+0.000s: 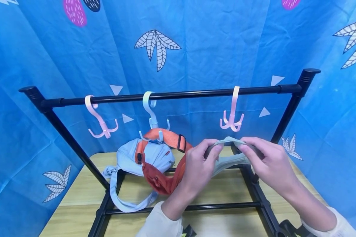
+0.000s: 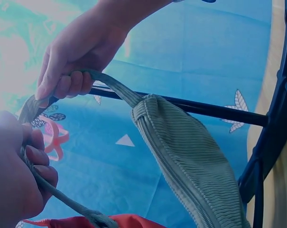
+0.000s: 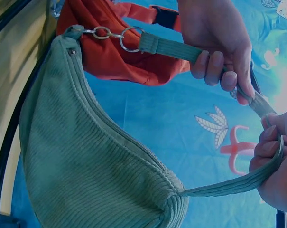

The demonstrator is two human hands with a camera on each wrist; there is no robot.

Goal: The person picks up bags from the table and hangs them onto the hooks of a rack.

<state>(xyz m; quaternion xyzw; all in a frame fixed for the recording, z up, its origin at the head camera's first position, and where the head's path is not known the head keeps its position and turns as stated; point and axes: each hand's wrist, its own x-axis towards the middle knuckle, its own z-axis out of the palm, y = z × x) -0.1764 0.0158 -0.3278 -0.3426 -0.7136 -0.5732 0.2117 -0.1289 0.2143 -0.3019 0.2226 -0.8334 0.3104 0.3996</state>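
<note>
Both hands hold up the strap (image 1: 228,139) of a green corduroy bag (image 3: 96,142), a short stretch of strap between them. The left hand (image 1: 199,164) pinches it between thumb and fingers; the right hand (image 1: 268,161) grips it a little to the right. Below the hands the bag hangs, its zipper and a chain of rings visible in the right wrist view. A pink four-pronged hook (image 1: 232,121) hangs on the black rail (image 1: 192,94) just above and behind the strap, apart from it.
On the left of the rail hang another pink hook (image 1: 102,123) and a light blue hook (image 1: 152,113). An orange-red bag (image 1: 160,179) hangs from the blue one, beside a pale blue bag (image 1: 133,158). The black rack frame (image 1: 77,148) stands on a wooden table (image 1: 68,200).
</note>
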